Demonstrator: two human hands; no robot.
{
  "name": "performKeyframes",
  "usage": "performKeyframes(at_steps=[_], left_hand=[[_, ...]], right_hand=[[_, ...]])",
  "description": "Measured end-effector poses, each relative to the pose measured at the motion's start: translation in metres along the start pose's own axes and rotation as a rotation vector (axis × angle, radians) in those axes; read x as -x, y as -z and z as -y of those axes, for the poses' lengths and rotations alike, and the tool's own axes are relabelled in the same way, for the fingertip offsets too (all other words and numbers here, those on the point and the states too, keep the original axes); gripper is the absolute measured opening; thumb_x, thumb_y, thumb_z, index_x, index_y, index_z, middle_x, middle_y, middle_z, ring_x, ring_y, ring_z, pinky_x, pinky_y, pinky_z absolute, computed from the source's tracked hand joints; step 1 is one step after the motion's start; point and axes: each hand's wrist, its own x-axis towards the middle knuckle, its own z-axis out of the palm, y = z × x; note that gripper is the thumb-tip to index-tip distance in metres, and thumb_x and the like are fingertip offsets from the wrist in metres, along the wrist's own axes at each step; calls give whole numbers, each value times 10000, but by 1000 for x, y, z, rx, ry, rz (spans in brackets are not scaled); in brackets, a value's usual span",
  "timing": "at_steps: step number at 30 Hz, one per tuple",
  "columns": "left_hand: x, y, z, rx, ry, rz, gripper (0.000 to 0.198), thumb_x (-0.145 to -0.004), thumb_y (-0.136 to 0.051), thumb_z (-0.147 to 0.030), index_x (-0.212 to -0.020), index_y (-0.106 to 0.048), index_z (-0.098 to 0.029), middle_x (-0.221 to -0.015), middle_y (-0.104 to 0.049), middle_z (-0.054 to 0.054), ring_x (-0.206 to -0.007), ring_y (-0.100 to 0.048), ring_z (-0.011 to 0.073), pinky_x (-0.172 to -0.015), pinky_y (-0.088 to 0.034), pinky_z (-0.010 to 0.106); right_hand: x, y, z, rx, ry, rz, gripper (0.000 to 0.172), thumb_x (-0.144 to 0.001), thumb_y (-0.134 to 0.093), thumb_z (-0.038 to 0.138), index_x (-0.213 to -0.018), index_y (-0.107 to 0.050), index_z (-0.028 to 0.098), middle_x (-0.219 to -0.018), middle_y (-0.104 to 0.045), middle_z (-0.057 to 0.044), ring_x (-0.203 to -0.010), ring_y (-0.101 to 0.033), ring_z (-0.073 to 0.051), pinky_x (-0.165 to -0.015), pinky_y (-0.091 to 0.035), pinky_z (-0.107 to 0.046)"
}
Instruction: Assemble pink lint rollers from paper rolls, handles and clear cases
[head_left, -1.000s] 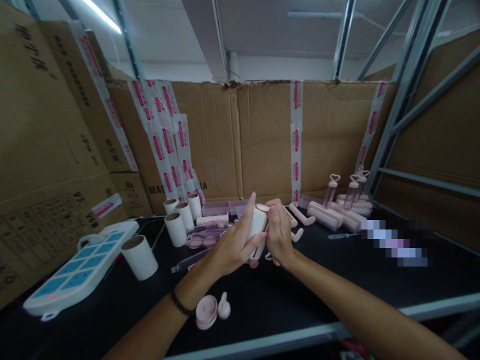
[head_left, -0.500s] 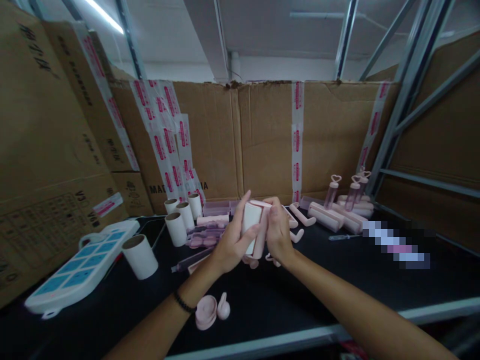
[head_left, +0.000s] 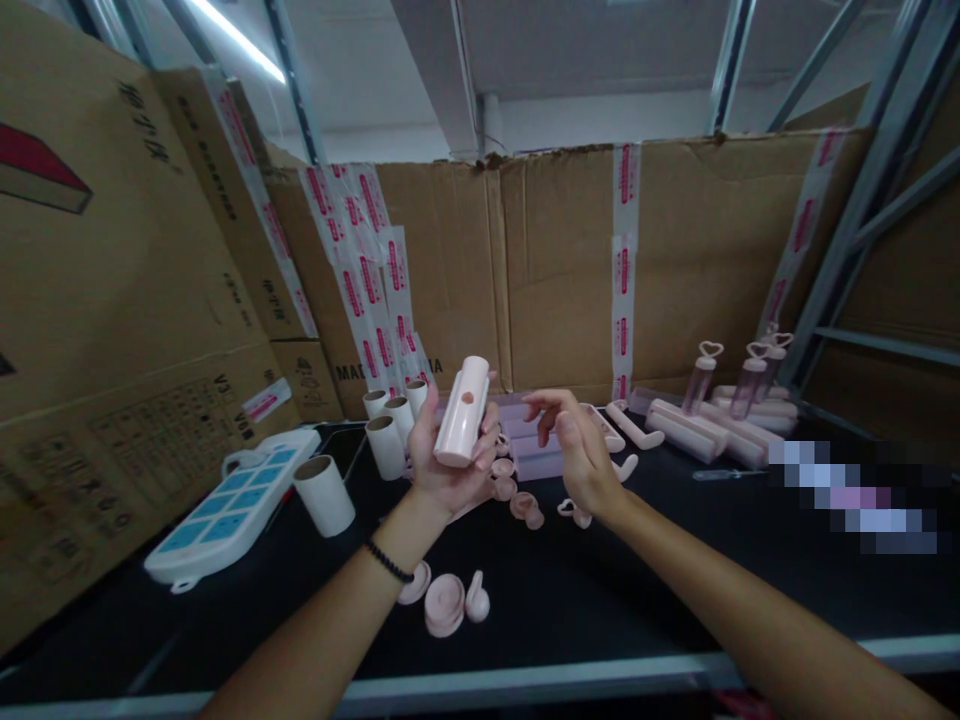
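Note:
My left hand (head_left: 448,468) is closed around a pale pink roller cylinder (head_left: 463,411) and holds it upright above the black table (head_left: 660,600). A small round hole shows on the cylinder's side. My right hand (head_left: 577,450) hovers just to the right of it, fingers loosely curled and apart, with nothing in it. Below the hands lie small pink caps and heart-shaped pieces (head_left: 525,500). Nearer to me sit round pink discs and a knob (head_left: 450,603).
White paper cores (head_left: 324,494) stand at the left beside a white and blue power strip (head_left: 232,505). Finished pink rollers and handles (head_left: 709,425) lie at the right. Purple trays (head_left: 536,450) sit behind the hands. Taped cardboard boxes wall in the table; a metal rack stands at the right.
My right hand has come off the cylinder and opened. My left hand has lifted the cylinder up and to the left. The camera has shifted, so the table's contents sit further right.

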Motion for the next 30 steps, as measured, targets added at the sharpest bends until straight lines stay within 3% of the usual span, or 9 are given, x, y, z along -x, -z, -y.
performKeyframes(at_steps=[4, 7, 12, 15, 19, 23, 30], left_hand=[[0, -1, 2, -20, 20, 26, 683, -975, -332, -675, -1292, -591, -128, -719, -536, 32, -422, -412, 92, -339, -374, 189], [-5, 3, 4, -35, -4, -2, 511, -980, -431, -575, -1130, -631, -130, -726, -573, 40, -461, -509, 126, -389, -460, 237], [-15, 12, 8, -80, -138, -312, 176, -884, -630, -282, -980, -622, -134, -768, -671, 53, -555, -651, 170, -519, -573, 296], [-18, 13, 8, -103, -172, -417, 257, -800, -696, -218, -1033, -619, -142, -795, -695, 44, -597, -691, 200, -551, -593, 328], [-20, 12, 10, -166, -313, -446, 411, -733, -777, -176, -1108, -613, -211, -838, -698, 1, -655, -697, 167, -612, -581, 284], [-23, 13, 13, -254, -409, -458, 423, -719, -810, -201, -1094, -619, -234, -855, -692, -21, -699, -688, 134, -638, -544, 220], [-22, 17, 7, -40, -380, -458, 310, -781, -759, -301, -1022, -603, -184, -776, -668, -8, -624, -660, 133, -625, -544, 242]], right_hand=[[-1, 1, 1, 10, 1, 7, 437, -1067, -310, 510, -1184, -614, 220, -986, -660, -55, -789, -608, -188, -729, -478, -346], [-4, 3, 4, 71, -4, 2, 368, -1068, -351, 451, -1147, -623, 216, -987, -673, -50, -799, -611, -182, -761, -467, -340], [-13, 7, 3, 223, 0, 61, 242, -1027, -480, 345, -914, -647, 211, -855, -671, -26, -777, -604, -178, -729, -432, -308], [-18, 9, -4, 280, -16, 98, 235, -1008, -499, 306, -849, -641, 207, -814, -664, -21, -756, -596, -177, -717, -415, -305], [-23, 17, -19, 366, -76, 113, 217, -973, -522, 266, -802, -637, 198, -770, -649, -10, -711, -572, -167, -684, -389, -294], [-25, 25, -35, 465, -165, 125, 158, -935, -575, 248, -819, -666, 192, -750, -657, -3, -694, -577, -167, -672, -382, -290], [-20, 6, -46, 562, -13, 467, 88, -900, -661, 184, -895, -748, 194, -939, -713, -65, -940, -614, -224, -855, -441, -351]])
